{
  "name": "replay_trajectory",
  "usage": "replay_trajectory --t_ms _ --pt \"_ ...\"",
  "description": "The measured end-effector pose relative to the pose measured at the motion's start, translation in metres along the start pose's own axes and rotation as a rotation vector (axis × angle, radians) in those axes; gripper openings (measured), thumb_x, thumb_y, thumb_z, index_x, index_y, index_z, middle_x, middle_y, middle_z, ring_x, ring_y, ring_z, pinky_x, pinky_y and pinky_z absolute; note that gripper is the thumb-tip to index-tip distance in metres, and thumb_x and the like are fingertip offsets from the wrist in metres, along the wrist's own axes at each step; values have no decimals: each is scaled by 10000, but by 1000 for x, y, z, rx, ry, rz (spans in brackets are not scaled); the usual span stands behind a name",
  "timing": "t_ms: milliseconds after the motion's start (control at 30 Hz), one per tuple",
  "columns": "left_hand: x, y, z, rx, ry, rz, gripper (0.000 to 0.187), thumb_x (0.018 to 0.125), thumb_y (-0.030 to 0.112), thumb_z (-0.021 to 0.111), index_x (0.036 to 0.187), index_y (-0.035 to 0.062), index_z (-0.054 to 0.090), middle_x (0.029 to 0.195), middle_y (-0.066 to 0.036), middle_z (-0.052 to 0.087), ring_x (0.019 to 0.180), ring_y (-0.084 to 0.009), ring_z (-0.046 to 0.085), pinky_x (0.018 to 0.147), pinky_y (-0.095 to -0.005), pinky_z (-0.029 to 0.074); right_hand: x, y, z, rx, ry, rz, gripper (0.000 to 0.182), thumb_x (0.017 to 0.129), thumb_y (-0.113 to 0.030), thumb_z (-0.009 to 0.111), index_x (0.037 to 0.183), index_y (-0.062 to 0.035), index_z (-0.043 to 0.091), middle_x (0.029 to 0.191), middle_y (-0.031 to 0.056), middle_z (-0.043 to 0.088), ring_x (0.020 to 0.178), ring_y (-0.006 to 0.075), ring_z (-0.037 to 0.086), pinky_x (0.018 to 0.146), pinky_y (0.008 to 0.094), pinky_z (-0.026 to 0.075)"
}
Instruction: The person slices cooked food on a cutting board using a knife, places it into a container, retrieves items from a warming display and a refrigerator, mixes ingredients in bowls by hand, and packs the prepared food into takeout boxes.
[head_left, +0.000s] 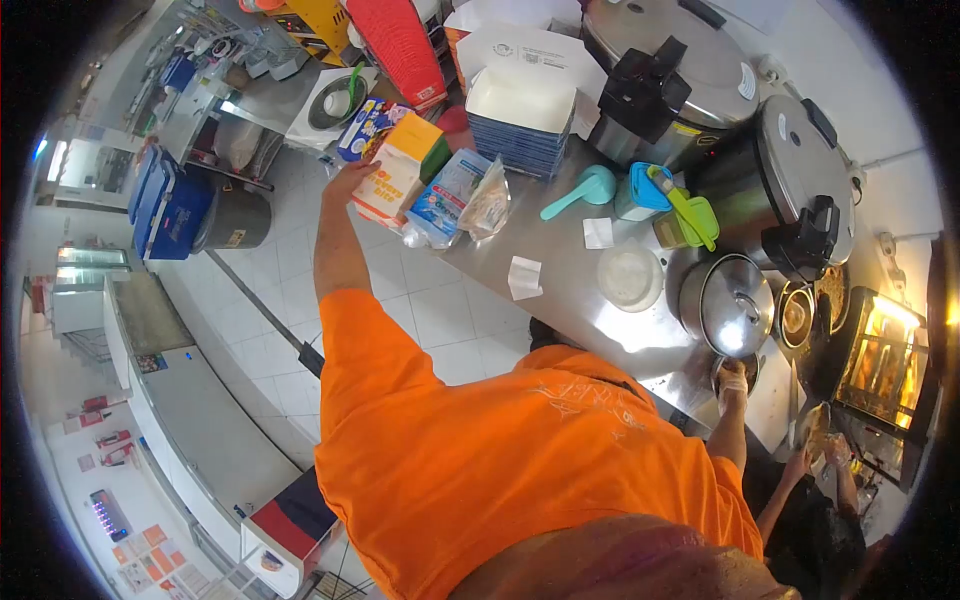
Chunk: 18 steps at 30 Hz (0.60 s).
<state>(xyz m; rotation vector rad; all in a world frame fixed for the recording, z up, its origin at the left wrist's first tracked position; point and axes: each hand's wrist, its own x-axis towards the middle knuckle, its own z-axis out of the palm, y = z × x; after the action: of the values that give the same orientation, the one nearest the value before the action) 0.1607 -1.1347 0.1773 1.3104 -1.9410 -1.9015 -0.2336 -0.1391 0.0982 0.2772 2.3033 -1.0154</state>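
At the counter's left end, my left hand [352, 182] is closed at the edge of an orange and white box [395, 170]. Beside that box lie a blue and white packet [447, 200] and a clear bag [487, 203]. On the right, my right hand [733, 382], in a clear glove, is closed just below a lidded steel pot [733, 308]; what its fingers hold is too small to make out. A round, pale container [630, 277] stands left of the pot.
Folded cartons [520, 120] are stacked behind the packets. Two large cookers [670, 60] line the counter's back, with a teal scoop [585, 190] and cups in front. At the lower right, another person's gloved hands [825, 450] work near a lit glass cabinet [885, 350].
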Motion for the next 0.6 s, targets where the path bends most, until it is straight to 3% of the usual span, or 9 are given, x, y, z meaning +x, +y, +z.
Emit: replay_trajectory --t_ms 100,233,333,367,467,533,600 --pt "-9 36 4 817 57 9 434 850 350 759 1143 40 680 1003 -64 711 863 -170 675 762 -324 533 -7 -4 3 -52 -25 -25 296 907 -216 629 1187 -128 595 1141 35 657 1067 172 595 965 335 425" --pt "-22 70 29 607 -104 11 443 865 309 739 1192 25 648 1045 -58 702 906 -163 672 799 -335 529 59 84 -22 -371 -223 -363 352 911 -164 573 1263 -155 573 1253 23 635 1166 163 565 1037 336 364" --pt "-32 73 51 342 -12 74 445 875 295 732 1221 35 629 1061 -50 697 930 -165 668 825 -338 522 50 67 -25 -574 -211 -282 448 911 -52 491 1331 -196 554 1355 19 621 1295 157 537 1165 337 269" --pt "-22 60 48 290 2 71 444 882 289 729 1231 38 622 1073 -49 694 944 -164 664 835 -335 522 47 58 -24 -700 -231 -320 452 903 -49 489 1325 -197 556 1335 29 635 1284 164 550 1165 337 268" --pt "-32 61 44 24 -96 66 423 910 267 710 1257 48 603 1118 -51 681 993 -164 655 876 -332 522 36 55 -17 -575 -155 -274 434 893 -34 479 1281 -195 588 1265 50 673 1240 172 588 1165 345 266" --pt "-36 57 31 -32 -138 141 409 934 254 686 1278 54 592 1162 -58 670 1036 -170 648 914 -338 518 42 70 -21 -688 -67 -326 412 890 -22 478 1239 -191 617 1238 52 685 1211 164 607 1166 350 266" --pt "-35 51 13 5 -103 217 400 953 239 660 1300 55 582 1206 -70 660 1078 -179 641 953 -348 509 68 87 -25 -1160 11 -512 390 886 -10 482 1195 -184 645 1233 48 686 1187 147 618 1167 352 265"
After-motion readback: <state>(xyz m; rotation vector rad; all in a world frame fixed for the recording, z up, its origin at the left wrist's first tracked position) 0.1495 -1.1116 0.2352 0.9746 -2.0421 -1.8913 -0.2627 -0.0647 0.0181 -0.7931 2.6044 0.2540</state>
